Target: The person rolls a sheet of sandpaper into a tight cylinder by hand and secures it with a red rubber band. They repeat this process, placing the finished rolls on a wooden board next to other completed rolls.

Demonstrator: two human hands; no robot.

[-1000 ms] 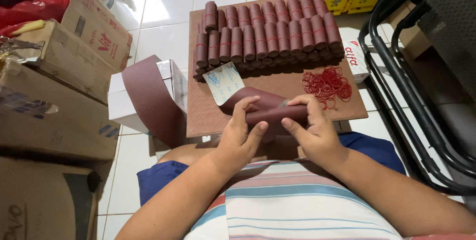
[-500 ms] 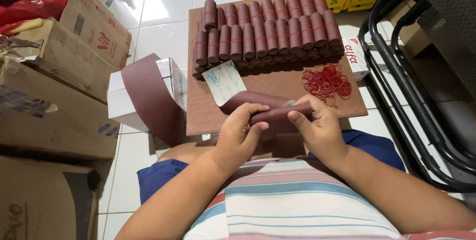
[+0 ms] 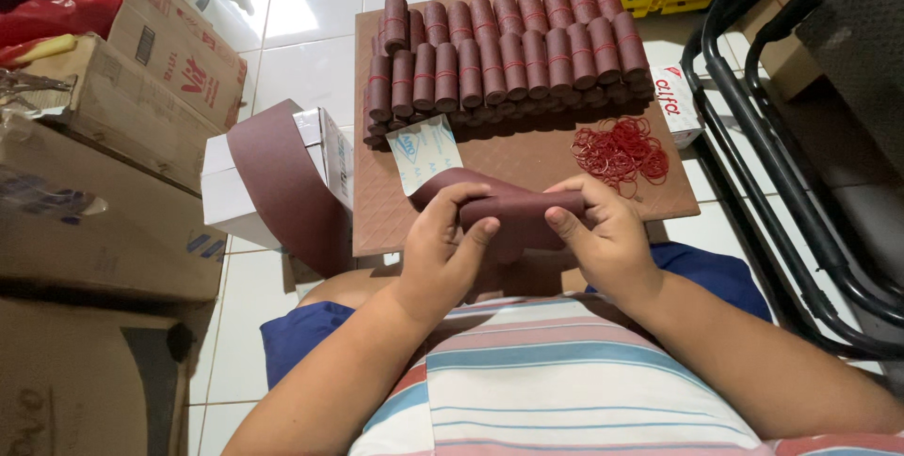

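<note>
Because the left hand [image 3: 443,249] and right hand [image 3: 603,235] only pinch the half-rolled sandpaper sheet [image 3: 513,216] above the board [image 3: 527,160] (grip light), it could spring open unbanded.

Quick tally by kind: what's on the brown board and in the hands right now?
Stack of banded rolls: 1
Pile of red rubber bands: 1
White-backed sheet: 1
Half-rolled sheet, in left hand and right hand: 1
Total: 4

A dark maroon sandpaper roll [image 3: 516,214] lies horizontal, partly rolled, above the lap.
</note>
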